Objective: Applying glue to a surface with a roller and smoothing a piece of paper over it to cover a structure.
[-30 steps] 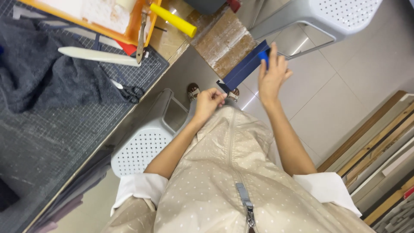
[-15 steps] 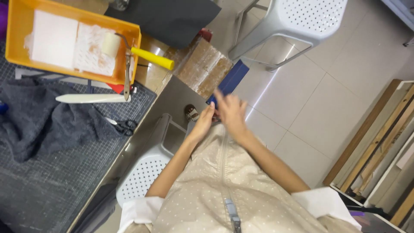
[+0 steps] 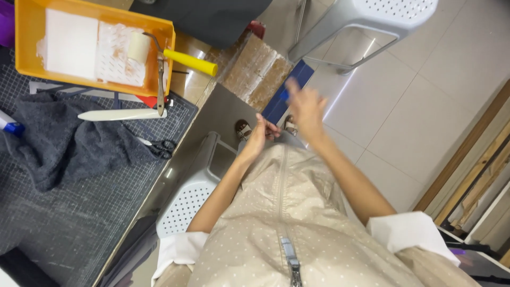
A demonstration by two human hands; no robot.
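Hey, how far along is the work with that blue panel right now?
Done: the roller lies back in the yellow tray, whose white coat shows rolled patches. In hand: the right hand, blurred, is up by the blue panel; its grip cannot be told. The left hand is beside it. Left: the scissors and the grey cloth lie on the cutting mat.
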